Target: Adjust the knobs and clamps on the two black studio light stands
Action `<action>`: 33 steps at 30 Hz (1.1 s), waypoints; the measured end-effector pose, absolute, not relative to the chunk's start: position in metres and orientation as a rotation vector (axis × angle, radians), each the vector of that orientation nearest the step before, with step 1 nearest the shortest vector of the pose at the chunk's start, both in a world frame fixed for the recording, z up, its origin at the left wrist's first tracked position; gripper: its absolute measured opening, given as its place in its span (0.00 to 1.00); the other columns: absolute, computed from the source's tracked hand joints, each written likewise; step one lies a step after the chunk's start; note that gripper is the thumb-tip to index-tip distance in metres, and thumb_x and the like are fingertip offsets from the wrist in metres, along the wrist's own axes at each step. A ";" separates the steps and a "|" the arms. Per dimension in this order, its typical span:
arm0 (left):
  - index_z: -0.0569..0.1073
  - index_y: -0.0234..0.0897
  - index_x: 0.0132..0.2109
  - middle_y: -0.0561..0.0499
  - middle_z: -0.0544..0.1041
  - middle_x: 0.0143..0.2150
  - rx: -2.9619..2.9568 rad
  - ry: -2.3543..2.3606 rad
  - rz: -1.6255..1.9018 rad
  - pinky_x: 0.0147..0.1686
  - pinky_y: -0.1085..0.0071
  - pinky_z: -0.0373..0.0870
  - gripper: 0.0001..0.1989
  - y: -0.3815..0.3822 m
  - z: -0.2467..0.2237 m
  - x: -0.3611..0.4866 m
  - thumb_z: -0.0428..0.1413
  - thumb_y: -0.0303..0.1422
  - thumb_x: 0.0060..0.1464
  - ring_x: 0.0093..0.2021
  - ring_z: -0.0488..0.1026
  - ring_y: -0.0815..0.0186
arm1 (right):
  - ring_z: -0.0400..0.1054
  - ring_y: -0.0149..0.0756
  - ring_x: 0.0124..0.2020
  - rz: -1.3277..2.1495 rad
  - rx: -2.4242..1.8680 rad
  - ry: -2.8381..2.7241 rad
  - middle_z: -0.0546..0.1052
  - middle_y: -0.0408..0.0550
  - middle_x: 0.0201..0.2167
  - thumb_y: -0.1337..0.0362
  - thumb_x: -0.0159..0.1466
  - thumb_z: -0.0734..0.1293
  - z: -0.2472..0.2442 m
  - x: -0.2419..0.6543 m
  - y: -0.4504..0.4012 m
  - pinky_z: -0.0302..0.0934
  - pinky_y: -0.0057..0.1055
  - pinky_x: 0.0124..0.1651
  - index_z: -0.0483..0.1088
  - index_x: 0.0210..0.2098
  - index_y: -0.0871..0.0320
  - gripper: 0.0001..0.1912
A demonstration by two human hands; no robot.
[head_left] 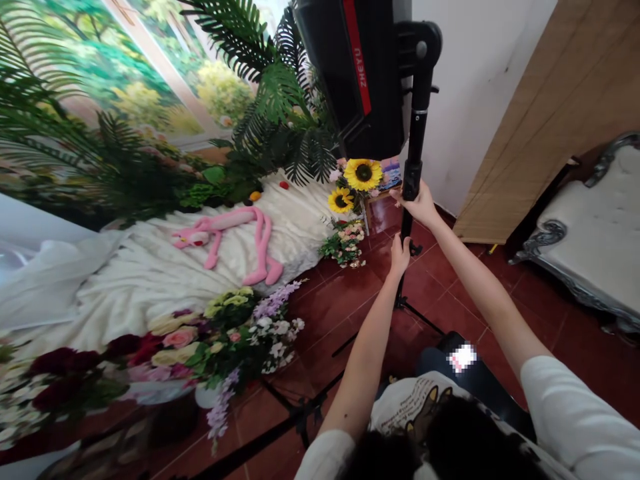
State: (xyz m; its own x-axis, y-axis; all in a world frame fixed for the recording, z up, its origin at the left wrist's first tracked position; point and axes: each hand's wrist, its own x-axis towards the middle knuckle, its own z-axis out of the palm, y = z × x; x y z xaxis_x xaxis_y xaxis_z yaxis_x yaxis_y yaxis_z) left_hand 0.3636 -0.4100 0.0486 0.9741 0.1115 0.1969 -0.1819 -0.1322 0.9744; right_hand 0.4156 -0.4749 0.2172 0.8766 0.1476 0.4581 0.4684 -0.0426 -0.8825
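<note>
Red tiled floor (345, 287) lies beneath the work area, glossy in places. Nearest me, my left hand (399, 256) is closed round the black pole (418, 133), beside a dark knob (415, 249) on it. My right hand (421, 204) grips the same pole higher up, just below a collar. The pole stands in front of me, its spread legs on the tiles; at its top is a large black lamp housing (380, 87) with a red stripe marked ZHEYU. To the left, mixed artificial flowers (180, 337) border a creamy white plush cloth (310, 207), on which a pink stuffed toy (245, 217) is laid out. Sunflowers (363, 175) are noted beyond the cloth's right end. A pale tufted sofa (600, 220) is at right, near a tan panel (530, 127). Farthest off: palm fronds (280, 93) before a garden-scene backdrop (150, 73).
</note>
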 end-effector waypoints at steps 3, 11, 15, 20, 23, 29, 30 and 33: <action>0.66 0.36 0.53 0.47 0.76 0.40 1.676 -0.056 0.271 0.42 0.69 0.72 0.24 -0.412 0.049 0.362 0.43 0.51 0.64 0.33 0.76 0.67 | 0.73 0.43 0.46 -0.307 -1.663 -0.482 0.74 0.48 0.39 0.48 0.56 0.73 0.217 0.411 -0.480 0.73 0.40 0.45 0.64 0.45 0.54 0.25; 0.67 0.34 0.53 0.44 0.77 0.42 1.699 -0.046 0.276 0.47 0.68 0.72 0.25 -0.410 0.054 0.356 0.45 0.50 0.63 0.39 0.77 0.65 | 0.73 0.39 0.47 -0.286 -1.609 -0.347 0.76 0.47 0.41 0.55 0.56 0.74 0.214 0.373 -0.503 0.72 0.34 0.45 0.65 0.48 0.52 0.23; 0.67 0.35 0.54 0.44 0.77 0.45 1.696 -0.068 0.290 0.49 0.67 0.71 0.24 -0.409 0.054 0.356 0.45 0.50 0.64 0.43 0.76 0.65 | 0.69 0.44 0.53 -0.288 -1.795 -0.360 0.77 0.50 0.47 0.55 0.57 0.73 0.192 0.338 -0.529 0.68 0.44 0.55 0.71 0.42 0.52 0.16; 0.67 0.36 0.54 0.42 0.75 0.49 1.704 -0.074 0.299 0.54 0.65 0.68 0.24 -0.408 0.055 0.354 0.45 0.50 0.64 0.49 0.74 0.63 | 0.61 0.49 0.63 -0.127 -2.264 -0.705 0.72 0.49 0.58 0.58 0.62 0.69 0.139 0.300 -0.563 0.55 0.54 0.67 0.77 0.31 0.52 0.07; 0.66 0.36 0.54 0.42 0.75 0.49 1.726 -0.081 0.315 0.55 0.65 0.67 0.23 -0.409 0.055 0.354 0.44 0.49 0.64 0.50 0.74 0.63 | 0.57 0.48 0.67 -0.106 -2.333 -0.745 0.69 0.46 0.62 0.59 0.65 0.66 0.115 0.289 -0.567 0.53 0.52 0.69 0.79 0.38 0.50 0.09; 0.68 0.35 0.53 0.41 0.75 0.50 1.745 -0.084 0.289 0.57 0.67 0.65 0.24 -0.408 0.054 0.354 0.44 0.49 0.64 0.53 0.72 0.63 | 0.57 0.44 0.67 -0.239 -2.276 -0.599 0.67 0.45 0.63 0.58 0.68 0.62 0.098 0.287 -0.559 0.51 0.49 0.70 0.76 0.51 0.48 0.16; 0.68 0.35 0.53 0.41 0.75 0.50 1.745 -0.081 0.286 0.57 0.67 0.66 0.24 -0.407 0.054 0.354 0.43 0.50 0.64 0.53 0.72 0.63 | 0.58 0.44 0.67 -0.246 -2.284 -0.593 0.67 0.45 0.64 0.58 0.68 0.62 0.098 0.287 -0.558 0.52 0.48 0.70 0.76 0.51 0.48 0.16; 0.67 0.35 0.54 0.40 0.75 0.51 1.757 -0.079 0.285 0.57 0.66 0.66 0.26 -0.407 0.053 0.355 0.43 0.51 0.64 0.53 0.72 0.63 | 0.57 0.45 0.67 -0.242 -2.408 -0.640 0.64 0.44 0.66 0.56 0.69 0.61 0.099 0.290 -0.559 0.55 0.47 0.69 0.79 0.45 0.50 0.16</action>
State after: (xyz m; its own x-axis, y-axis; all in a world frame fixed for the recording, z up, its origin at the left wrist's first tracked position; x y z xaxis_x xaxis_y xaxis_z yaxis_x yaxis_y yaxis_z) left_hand 0.3548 -0.4072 0.0527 0.9668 0.1035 0.2338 -0.2090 -0.2070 0.9558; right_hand 0.2898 -0.5587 0.0994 0.8654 0.3858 0.3199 0.5009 -0.6852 -0.5288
